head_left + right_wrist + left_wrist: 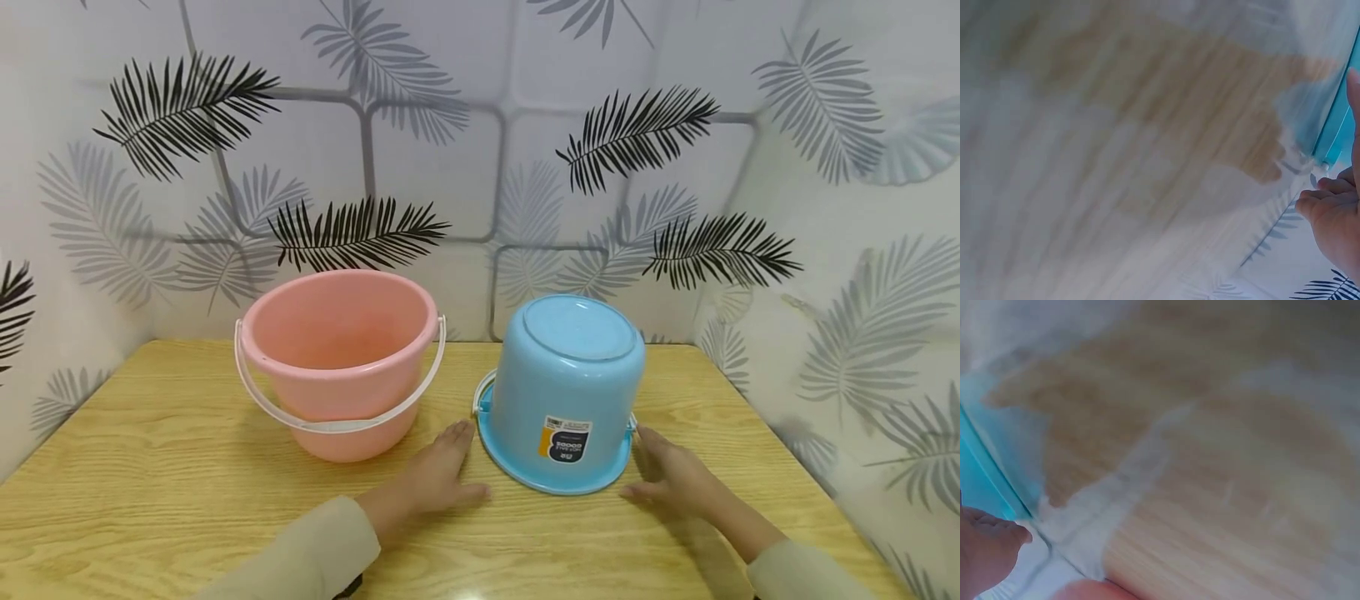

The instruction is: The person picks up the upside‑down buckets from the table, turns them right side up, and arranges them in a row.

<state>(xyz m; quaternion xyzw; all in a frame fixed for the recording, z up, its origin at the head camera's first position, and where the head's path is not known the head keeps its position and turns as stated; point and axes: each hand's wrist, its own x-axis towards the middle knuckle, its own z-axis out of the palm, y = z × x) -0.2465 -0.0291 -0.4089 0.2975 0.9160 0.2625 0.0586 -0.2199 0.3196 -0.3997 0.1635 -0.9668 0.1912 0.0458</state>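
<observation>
A light blue bucket [558, 392] stands upside down on the wooden table, tilted a little, its label facing front and its white handle [483, 392] at the rim. My left hand [438, 473] is beside the bucket's left rim, thumb and fingers spread apart. On the other side, my right hand [671, 475] is close to the right rim with the thumb spread away from the fingers. The left wrist view has the left hand [991, 550] near the blue rim; the right wrist view has the right hand [1335, 212] by the rim too.
To the left a pink bucket [352, 387] stands upright with its white handle [345, 425] hanging down in front. Behind the wooden table [187, 500] rises a wall [442, 167] with leaf patterns.
</observation>
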